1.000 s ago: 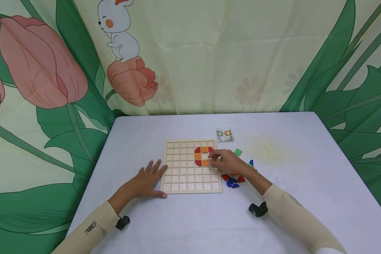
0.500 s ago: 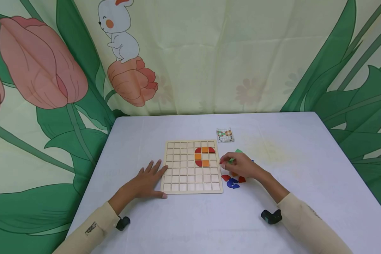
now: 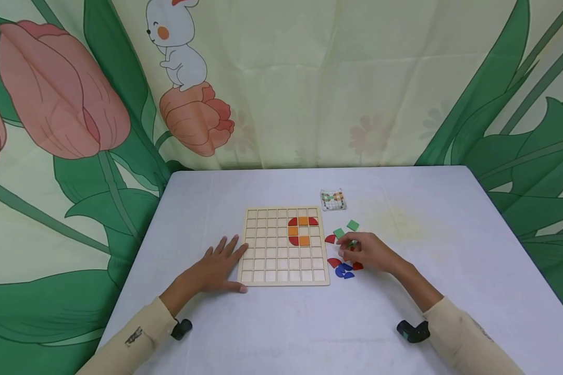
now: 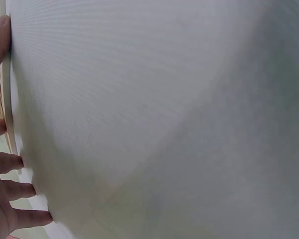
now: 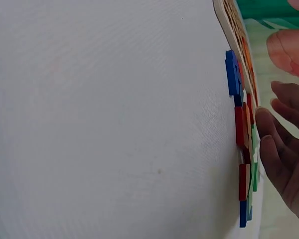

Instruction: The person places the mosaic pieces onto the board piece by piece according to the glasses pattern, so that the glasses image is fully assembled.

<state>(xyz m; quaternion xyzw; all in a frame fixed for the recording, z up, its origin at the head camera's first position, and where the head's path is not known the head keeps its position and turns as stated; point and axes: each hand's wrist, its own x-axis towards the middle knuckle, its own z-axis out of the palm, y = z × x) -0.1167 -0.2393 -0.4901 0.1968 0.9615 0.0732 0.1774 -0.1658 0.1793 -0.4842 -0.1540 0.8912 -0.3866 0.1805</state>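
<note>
A wooden grid board (image 3: 272, 255) lies on the table, with orange and red pieces (image 3: 302, 229) set in its upper right cells. My left hand (image 3: 214, 269) lies flat on the table, its fingertips (image 4: 1, 35) against the board's left edge (image 4: 8, 104). My right hand (image 3: 367, 253) hovers just right of the board, over a small heap of loose pieces (image 3: 343, 270). Its fingers (image 5: 269, 144) are loosely bent, their tips at the red pieces (image 5: 239, 125), and nothing shows held. A red quarter-circle (image 3: 330, 239) lies beside the board.
Two green squares (image 3: 339, 233) (image 3: 353, 225) lie beyond the heap. A small pattern card (image 3: 333, 200) sits behind the board's far right corner. Blue pieces (image 5: 232, 73) lie near the board's edge (image 5: 228, 20). A printed floral cloth hangs behind the white table (image 3: 427, 219).
My right hand drew back from the board's right side to the loose heap. A red quarter-circle and a green square now show where the hand was. The left hand stayed put.
</note>
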